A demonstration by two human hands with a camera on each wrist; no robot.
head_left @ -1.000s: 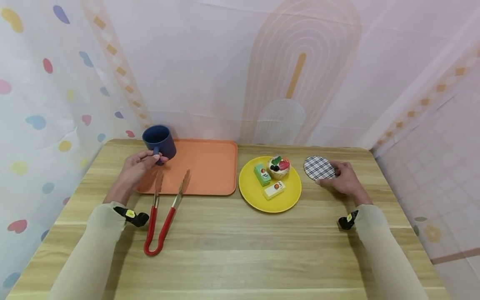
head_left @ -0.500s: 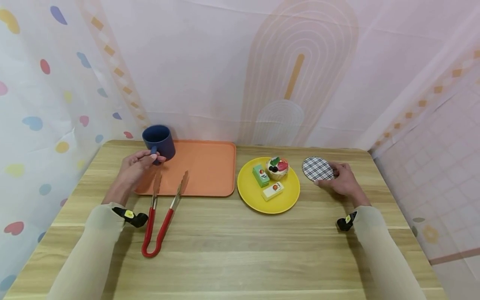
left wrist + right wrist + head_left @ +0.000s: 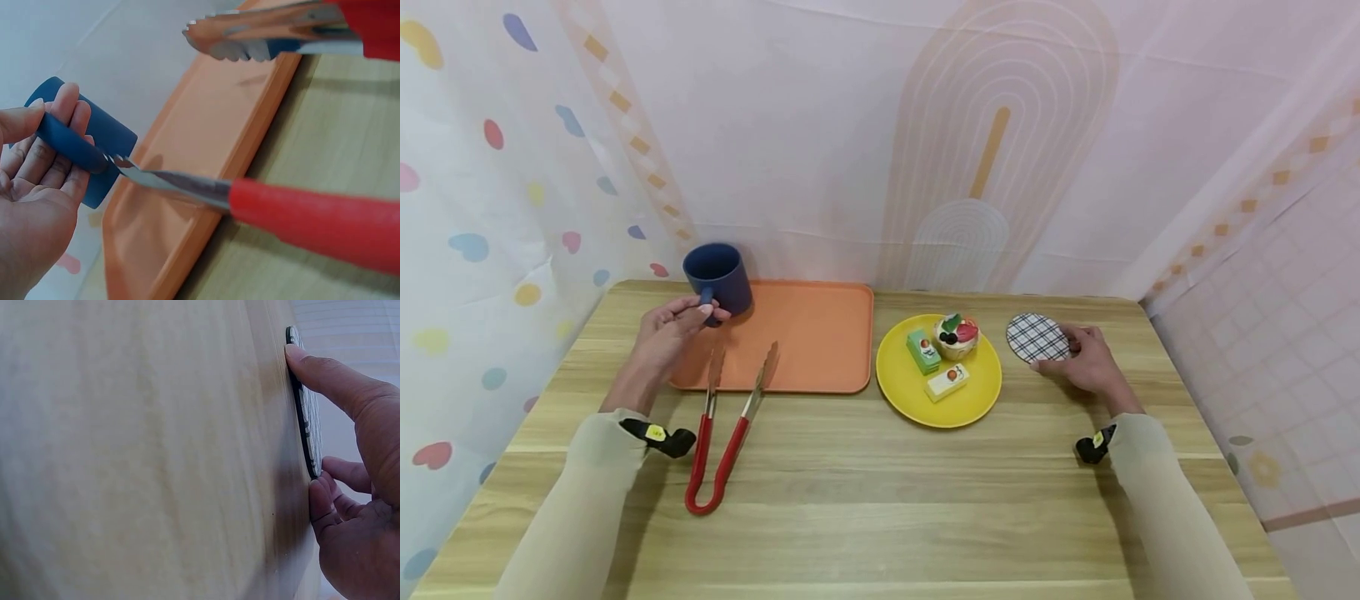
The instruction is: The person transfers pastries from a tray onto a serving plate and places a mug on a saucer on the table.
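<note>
A dark blue mug (image 3: pixel 718 279) is upright at the back left corner of the orange tray (image 3: pixel 820 337). My left hand (image 3: pixel 666 337) grips its handle, the thumb on top and fingers curled underneath in the left wrist view. Whether the mug's base touches the tray cannot be told. At the right, my right hand (image 3: pixel 1086 360) holds a round plaid coaster (image 3: pixel 1036 337) by its rim. Thumb and fingers press opposite edges of that coaster (image 3: pixel 310 419) in the right wrist view, where it lies flat at the table surface.
Red-handled tongs (image 3: pixel 724 467) lie spread, their metal tips over the tray's front edge, close to my left hand. Between the tray and the coaster stands a yellow plate (image 3: pixel 910 404) with a green cake slice (image 3: pixel 923 350), a pale one (image 3: pixel 947 381) and a cupcake (image 3: pixel 957 337).
The mug has risen slightly with my left hand. My right hand and the coaster have stayed in place.
</note>
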